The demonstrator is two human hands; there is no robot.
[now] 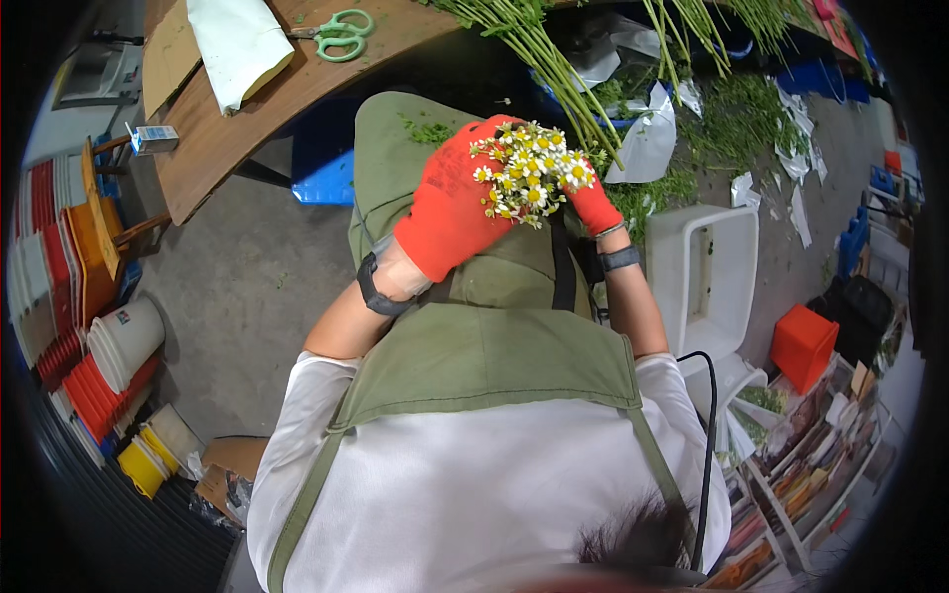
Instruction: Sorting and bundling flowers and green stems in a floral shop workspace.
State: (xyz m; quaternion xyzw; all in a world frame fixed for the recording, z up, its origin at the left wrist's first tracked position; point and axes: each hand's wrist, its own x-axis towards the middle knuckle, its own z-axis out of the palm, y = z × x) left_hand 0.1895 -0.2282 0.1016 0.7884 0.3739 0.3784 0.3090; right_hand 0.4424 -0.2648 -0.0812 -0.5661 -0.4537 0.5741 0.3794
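My left hand (460, 196), in a red work glove, is at a bunch of small white daisy-like flowers (530, 170) with yellow centres, above my lap. My right hand (592, 204), also in a red glove, is at the right side of the same bunch. The blossoms hide most fingers of both hands, so the hold of each is hard to see. Bits of green leaf (430, 132) lie on the olive apron (474, 285) over my knee. Long cut green stems (549, 70) reach from the table's edge down to just behind the flowers.
On the wooden table (245, 141) lie green-handled scissors (345, 35), a pale paper wrap (241, 48) and cardboard (170, 59). A small carton (153, 139) is at its left edge. A blue stool (324, 174) is under it. Right are a white tub (700, 278), leaf scraps (712, 137) and torn plastic (645, 141).
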